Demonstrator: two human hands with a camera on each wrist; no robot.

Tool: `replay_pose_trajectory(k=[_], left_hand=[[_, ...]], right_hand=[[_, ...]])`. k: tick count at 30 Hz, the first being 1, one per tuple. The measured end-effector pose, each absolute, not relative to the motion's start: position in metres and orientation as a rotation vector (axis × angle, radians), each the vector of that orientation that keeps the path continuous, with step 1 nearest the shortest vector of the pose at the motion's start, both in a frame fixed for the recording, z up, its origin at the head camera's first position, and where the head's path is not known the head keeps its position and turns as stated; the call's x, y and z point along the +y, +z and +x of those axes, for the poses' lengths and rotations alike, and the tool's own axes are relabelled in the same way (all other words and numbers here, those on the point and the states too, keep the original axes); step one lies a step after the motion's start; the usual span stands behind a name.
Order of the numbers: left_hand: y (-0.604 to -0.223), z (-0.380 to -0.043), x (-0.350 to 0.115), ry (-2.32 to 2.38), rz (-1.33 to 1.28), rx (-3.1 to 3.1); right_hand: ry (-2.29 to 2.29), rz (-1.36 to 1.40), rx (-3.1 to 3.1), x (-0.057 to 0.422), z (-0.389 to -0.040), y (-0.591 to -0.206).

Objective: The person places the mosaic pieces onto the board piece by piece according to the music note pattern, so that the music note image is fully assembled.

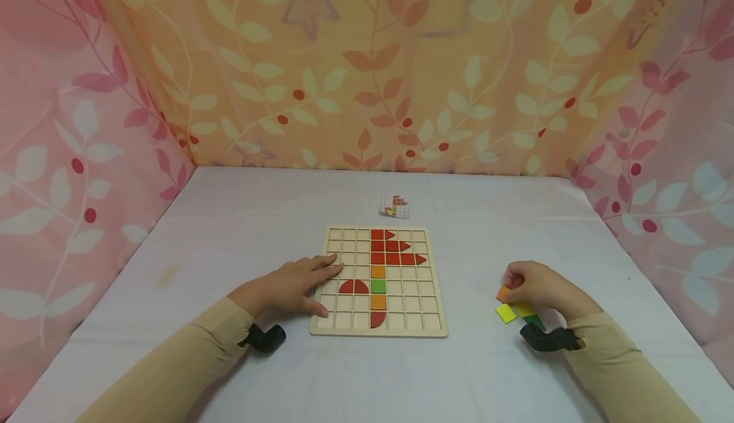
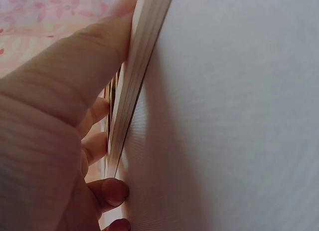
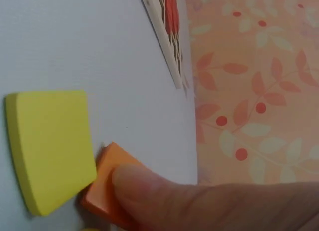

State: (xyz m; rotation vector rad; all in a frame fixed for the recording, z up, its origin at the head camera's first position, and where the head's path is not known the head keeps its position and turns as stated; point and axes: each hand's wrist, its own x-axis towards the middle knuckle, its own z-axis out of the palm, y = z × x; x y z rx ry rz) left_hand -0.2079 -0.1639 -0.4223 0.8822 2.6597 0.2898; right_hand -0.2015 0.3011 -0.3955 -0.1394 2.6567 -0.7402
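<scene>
Nearest you, both beige sleeves lie on the white counter, each with a black wrist strap. Your right hand has its fingers curled over a small cluster of loose tiles and pinches the orange tile, one fingertip pressing on its top face; the yellow tile lies touching it on the side toward the board, and a green tile sits just behind your knuckles toward your wrist. Your left hand lies spread and flat, fingers straight on the left edge of the wooden grid board, thumb along its rim, steadying it. Between your hands the board already carries a stepped block of red pieces, then an orange, green, orange column with red semicircles beside and below it. You appear to be at the pick-up step: the next move would call for lifting the orange tile free of the yellow one and seating it squarely in an open cell. A small pattern card lies beyond the board; no writing or brand can be read anywhere.
</scene>
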Motion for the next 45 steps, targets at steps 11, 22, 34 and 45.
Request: replay_pose_trajectory(k=[11,22,34,45], left_hand=[[-0.424,-0.207,-0.166,0.292,0.907,2.654],[-0.425,-0.208,-0.166,0.299,0.901,2.647],[-0.421,-0.209,-0.165,0.300,0.914,2.647],[-0.420,-0.210,-0.165,0.309,0.944,2.646]], right_hand=[[-0.863,-0.327,2.643,0.272,-0.212,-0.379],[-0.941,-0.423,2.604,0.189,-0.227,-0.370],[-0.918,-0.840,2.562,0.106,-0.217,-0.383],[-1.001,-0.803,2.532,0.065,-0.210,-0.395]])
